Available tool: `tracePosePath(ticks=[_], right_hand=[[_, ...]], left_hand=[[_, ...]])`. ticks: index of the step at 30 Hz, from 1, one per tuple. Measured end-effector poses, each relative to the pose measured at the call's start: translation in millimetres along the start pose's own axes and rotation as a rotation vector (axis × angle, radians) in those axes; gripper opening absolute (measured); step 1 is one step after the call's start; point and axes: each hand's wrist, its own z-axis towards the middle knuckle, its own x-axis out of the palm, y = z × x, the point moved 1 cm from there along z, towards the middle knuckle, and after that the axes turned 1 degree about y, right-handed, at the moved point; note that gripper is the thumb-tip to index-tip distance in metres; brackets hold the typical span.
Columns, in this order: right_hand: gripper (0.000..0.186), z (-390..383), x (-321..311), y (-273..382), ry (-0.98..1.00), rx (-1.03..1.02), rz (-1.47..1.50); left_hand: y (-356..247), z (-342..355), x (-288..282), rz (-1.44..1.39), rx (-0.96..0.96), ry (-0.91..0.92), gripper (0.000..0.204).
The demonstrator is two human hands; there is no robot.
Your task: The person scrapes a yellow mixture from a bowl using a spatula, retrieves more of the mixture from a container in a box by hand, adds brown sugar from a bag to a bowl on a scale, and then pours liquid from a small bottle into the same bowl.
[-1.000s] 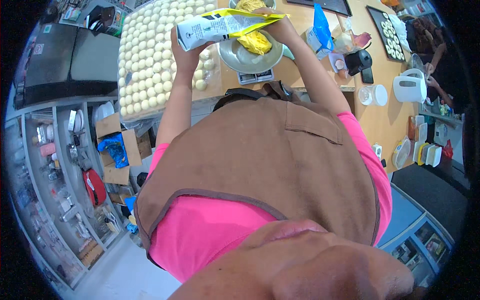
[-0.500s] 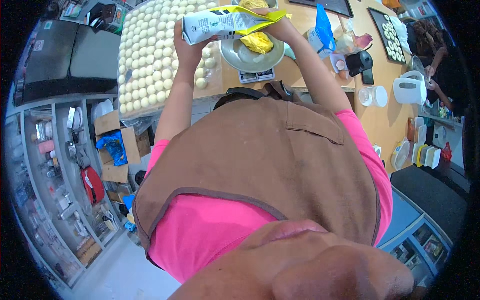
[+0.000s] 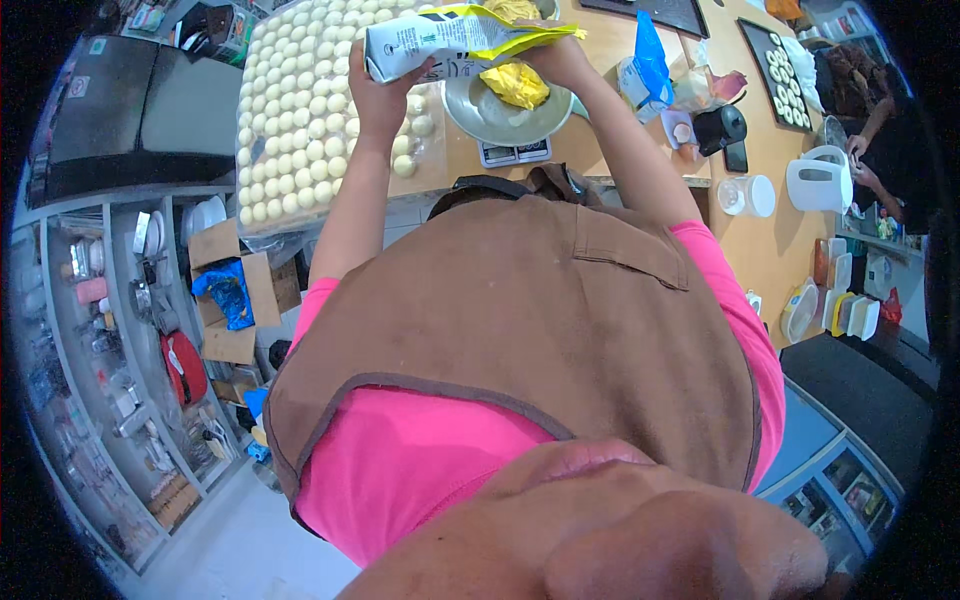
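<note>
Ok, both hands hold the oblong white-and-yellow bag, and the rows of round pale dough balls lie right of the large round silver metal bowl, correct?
No, the side is wrong: the head view shows the round pale dough balls left of the large round silver metal bowl. The left hand and right hand do hold the oblong white-and-yellow bag.

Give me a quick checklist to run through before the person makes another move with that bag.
1. Left hand on the white-and-yellow bag: ok, gripping its left end.
2. Right hand on the bag: ok, at its yellow right end.
3. Metal bowl on the scale: ok, it appears to rest there.
4. Scale reading: cannot tell, too small.
5. Bag's contents: cannot tell, hidden.
</note>
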Motion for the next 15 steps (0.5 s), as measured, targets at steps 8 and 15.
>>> tracePosePath(ticks=[8,15], right_hand=[[0.036,-1.2,0.3,4.2,0.037,0.034,0.047],[0.040,-1.8,-12.7,1.4,0.002,-0.076,0.023]], left_hand=[[4.5,-2.3,-5.2,0.007,0.109,-0.008,0.047],[-8.9,-4.2,-10.3,0.078,0.059,-0.059,0.048]])
